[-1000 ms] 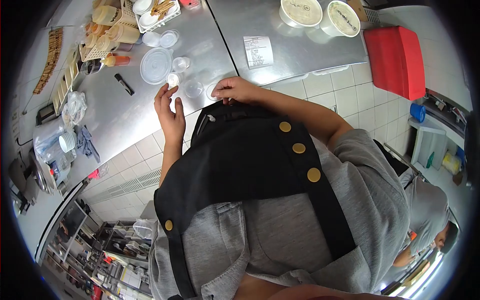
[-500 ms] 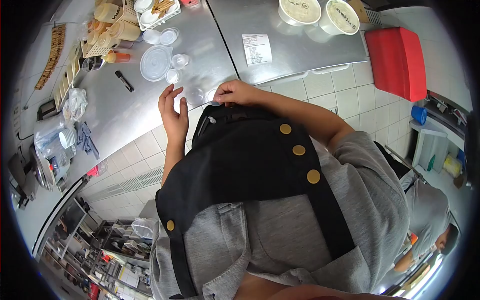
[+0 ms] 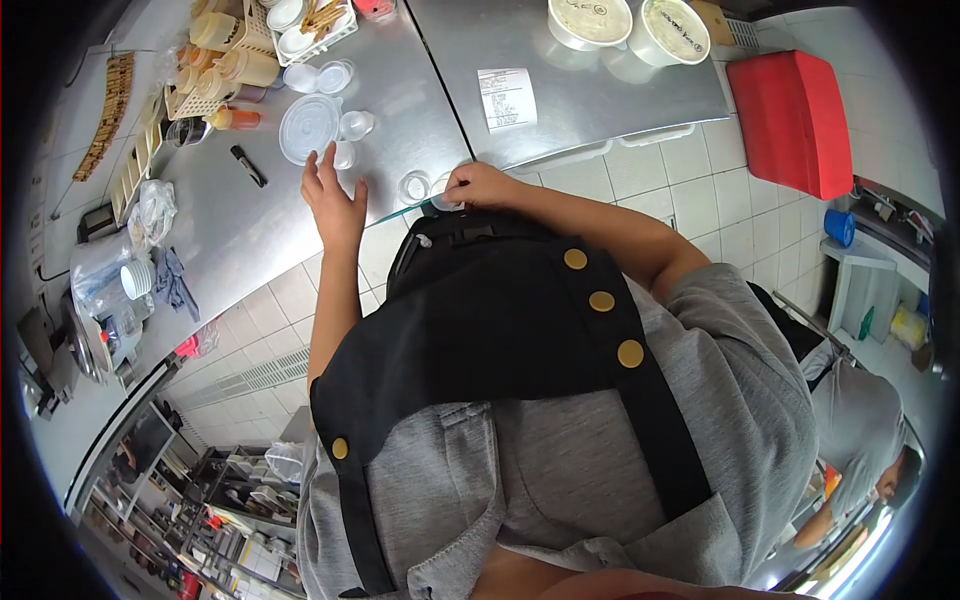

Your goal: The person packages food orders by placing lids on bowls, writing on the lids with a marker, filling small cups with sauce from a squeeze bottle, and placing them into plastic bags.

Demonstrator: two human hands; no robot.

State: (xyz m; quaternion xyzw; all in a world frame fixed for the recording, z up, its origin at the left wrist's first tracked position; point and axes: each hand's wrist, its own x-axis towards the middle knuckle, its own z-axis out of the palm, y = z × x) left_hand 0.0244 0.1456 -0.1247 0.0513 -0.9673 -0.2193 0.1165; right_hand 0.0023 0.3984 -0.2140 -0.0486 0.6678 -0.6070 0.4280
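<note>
My left hand (image 3: 335, 206) is raised over the steel table's near edge, fingers spread, with nothing visible held. Its fingertips reach a small lidded cup (image 3: 344, 155), and contact is unclear. Above that are another small clear cup (image 3: 356, 125) and a round tub with a translucent lid (image 3: 309, 129). At the table edge, my right hand (image 3: 478, 187) has its fingers closed at a small clear round piece (image 3: 441, 190), a cup or a lid. Beside it, to the left, stands a small clear cup (image 3: 413, 187). A black marker (image 3: 248, 166) lies farther left.
A printed receipt (image 3: 508, 99) lies on the steel table (image 3: 570, 110). Two large white tubs (image 3: 669, 32) stand at the back right, near a red bin (image 3: 790, 125). Sauce bottles (image 3: 235, 119) and baskets fill the back left. Another person (image 3: 858, 420) is at the lower right.
My left hand has moved up and left toward the small lidded cup. My right hand has shifted slightly right. The small clear cup between my hands now appears nearer my right hand.
</note>
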